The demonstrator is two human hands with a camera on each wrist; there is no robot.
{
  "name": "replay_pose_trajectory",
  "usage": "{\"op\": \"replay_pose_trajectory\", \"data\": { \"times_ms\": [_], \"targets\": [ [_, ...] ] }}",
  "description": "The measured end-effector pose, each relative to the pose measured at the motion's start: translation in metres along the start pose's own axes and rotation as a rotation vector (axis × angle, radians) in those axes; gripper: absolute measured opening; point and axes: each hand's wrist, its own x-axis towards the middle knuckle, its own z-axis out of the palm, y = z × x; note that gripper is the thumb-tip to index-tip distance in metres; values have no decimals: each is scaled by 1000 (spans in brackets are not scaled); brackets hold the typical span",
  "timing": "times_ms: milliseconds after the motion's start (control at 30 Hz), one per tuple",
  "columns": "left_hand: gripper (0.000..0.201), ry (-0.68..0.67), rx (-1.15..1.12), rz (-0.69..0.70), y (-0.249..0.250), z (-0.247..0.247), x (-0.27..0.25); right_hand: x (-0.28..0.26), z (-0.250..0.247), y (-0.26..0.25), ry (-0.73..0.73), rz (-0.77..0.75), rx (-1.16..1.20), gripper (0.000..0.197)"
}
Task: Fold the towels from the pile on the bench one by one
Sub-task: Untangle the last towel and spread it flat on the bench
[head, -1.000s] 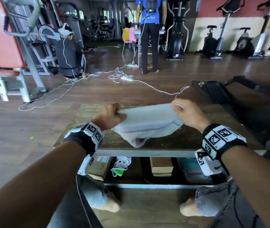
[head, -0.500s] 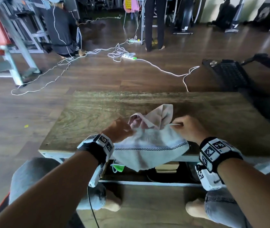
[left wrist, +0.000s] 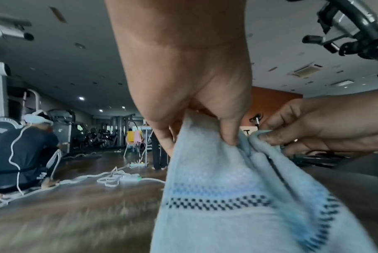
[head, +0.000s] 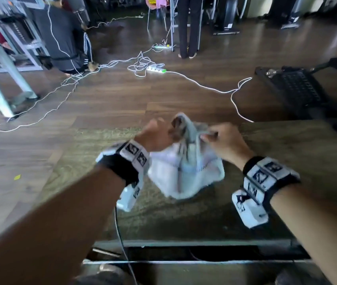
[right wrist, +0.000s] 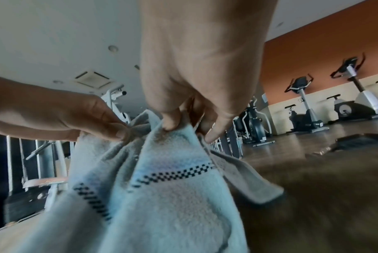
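Note:
A pale towel with a dark checkered stripe hangs bunched over the wooden bench. My left hand pinches its top edge from the left; my right hand pinches the same edge from the right. The two hands are close together, almost touching. In the left wrist view my left hand pinches the towel between thumb and fingers, with the right hand beside it. In the right wrist view my right hand pinches the towel. The towel's lower part sags toward the bench top.
White cables and a power strip lie on the dark floor beyond the bench. One person sits on the floor at the left, another stands at the back. A black grated machine part stands at the right.
My hands have come together from wide apart, bringing the towel's top corners together. The towel went from stretched out to doubled and bunched, farther out over the bench.

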Motion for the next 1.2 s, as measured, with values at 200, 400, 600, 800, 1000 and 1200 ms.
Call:
{"op": "replay_pose_trajectory", "data": {
  "times_ms": [200, 400, 600, 800, 1000, 1200],
  "targets": [
    [28, 308, 77, -166, -33, -80, 43, 82, -72, -2, 345, -25, -180, 16],
    [6, 401, -141, -360, -53, -97, 48, 89, -101, 12, 376, -104, -132, 10],
    [4, 456, -812, -468, -34, -94, 58, 88, -99, 25, 354, 31, -114, 11],
    [12, 759, -548, -322, -44, -96, 61, 83, -96, 23, 380, -40, 39, 12],
    [15, 594, -433, -273, -47, -72, 46, 80, -91, 30, 397, 1, 33, 13],
    [18, 642, -476, -209, -34, -71, 48, 70, -93, 42, 495, 35, 78, 23]
  ]
}}
